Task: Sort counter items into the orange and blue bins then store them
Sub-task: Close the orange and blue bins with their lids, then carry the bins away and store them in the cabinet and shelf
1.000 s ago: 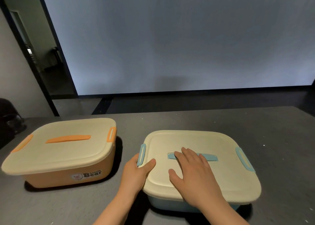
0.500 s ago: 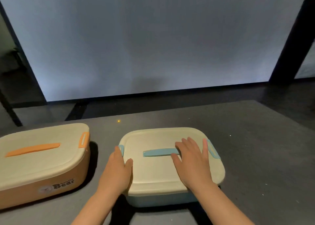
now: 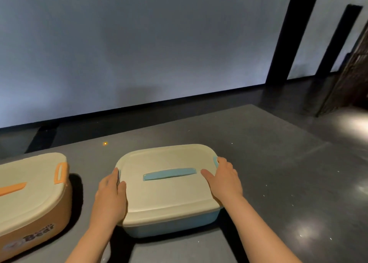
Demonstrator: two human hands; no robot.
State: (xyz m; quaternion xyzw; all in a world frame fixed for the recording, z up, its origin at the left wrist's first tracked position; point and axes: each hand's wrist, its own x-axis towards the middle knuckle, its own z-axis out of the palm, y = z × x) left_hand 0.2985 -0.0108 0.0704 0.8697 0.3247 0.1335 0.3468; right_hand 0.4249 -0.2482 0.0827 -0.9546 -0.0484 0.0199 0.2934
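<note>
Both bins lidded; our left hand (image 3: pixel 111 191) and right hand (image 3: pixel 225 178) clasp the blue bin (image 3: pixel 169 223) sides, orange bin (image 3: pixel 33 219) left, storing remains

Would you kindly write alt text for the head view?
Both hands grip a lidded blue bin on a dark counter: left hand and right hand at its side latches. A lidded orange bin sits left.
</note>
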